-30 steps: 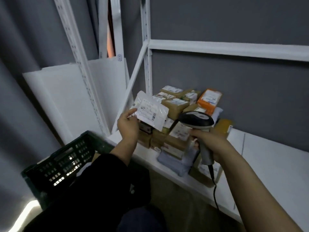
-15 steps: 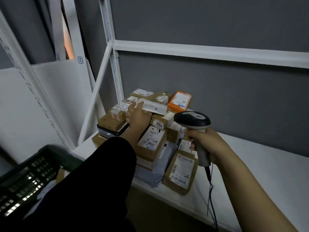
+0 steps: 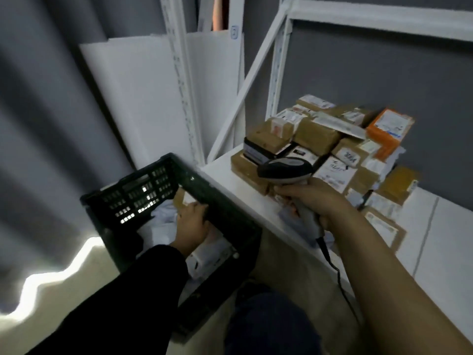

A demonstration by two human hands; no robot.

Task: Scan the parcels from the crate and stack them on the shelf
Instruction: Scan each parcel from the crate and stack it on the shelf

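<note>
We take this for a parcel storeroom: white shelving (image 3: 384, 19) against a grey wall (image 3: 384, 73), labelled parcels (image 3: 314, 134) heaped on it, a crate (image 3: 204, 188) beside, a corded scanner (image 3: 284, 170).

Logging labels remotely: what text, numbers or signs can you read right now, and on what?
No text reads clearly.
Labels on the stacked parcels: blurred.
Dark scrawl on one brown parcel label: blurred.
Small blue sign on the white panel: too small.

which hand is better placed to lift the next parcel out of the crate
Left. The left hand is down inside the crate, fingers at a brown parcel; whether it grips yet is unclear. The right hand grips the scanner over the shelf.
</note>
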